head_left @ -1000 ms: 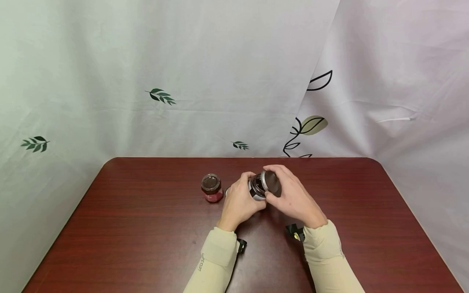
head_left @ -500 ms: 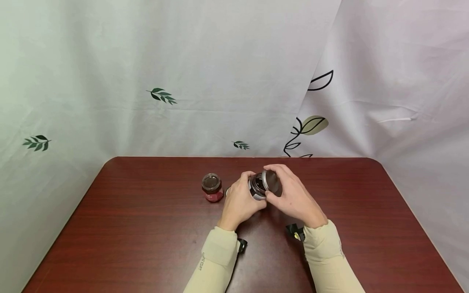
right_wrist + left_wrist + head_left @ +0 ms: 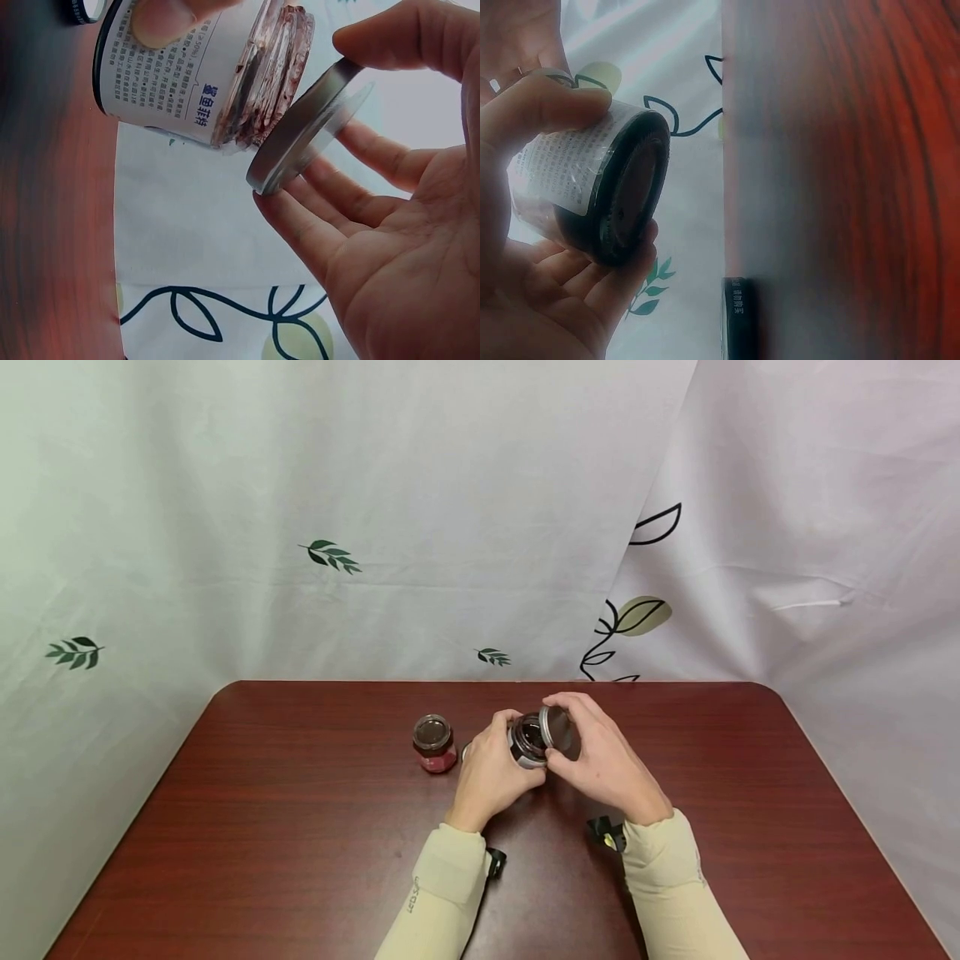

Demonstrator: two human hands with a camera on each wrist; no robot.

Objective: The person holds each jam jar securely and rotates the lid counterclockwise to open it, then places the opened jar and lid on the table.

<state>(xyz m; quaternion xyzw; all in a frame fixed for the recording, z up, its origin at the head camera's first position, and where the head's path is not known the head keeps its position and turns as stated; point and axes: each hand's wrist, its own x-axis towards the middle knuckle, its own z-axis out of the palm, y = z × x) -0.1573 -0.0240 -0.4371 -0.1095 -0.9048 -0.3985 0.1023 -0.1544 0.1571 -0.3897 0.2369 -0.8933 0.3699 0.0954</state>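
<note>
My left hand (image 3: 491, 772) grips a glass jar (image 3: 528, 739) with a white printed label and a dark base. The jar is tilted, its mouth turned right; the threaded neck (image 3: 274, 75) is smeared with dark red residue. Between thumb and fingertips, my right hand (image 3: 607, 764) pinches a round metal lid (image 3: 556, 727) by its edge. In the right wrist view the lid stands at an angle before the mouth, its lower edge close to the neck. The left wrist view shows the jar's bottom (image 3: 634, 191) raised, with fingers wrapped around the side.
A smaller jar (image 3: 433, 743) with a dark lid and reddish lower part stands left of my left hand. A dark round piece with white print (image 3: 741, 319) lies nearby, mostly hidden behind that hand in the head view. Behind the brown table (image 3: 300, 860) hangs a white leaf-patterned curtain (image 3: 420, 510).
My right hand has shifted slightly right and up with the lid, widening the gap at the jar's mouth. The left hand and the jar have stayed nearly in place.
</note>
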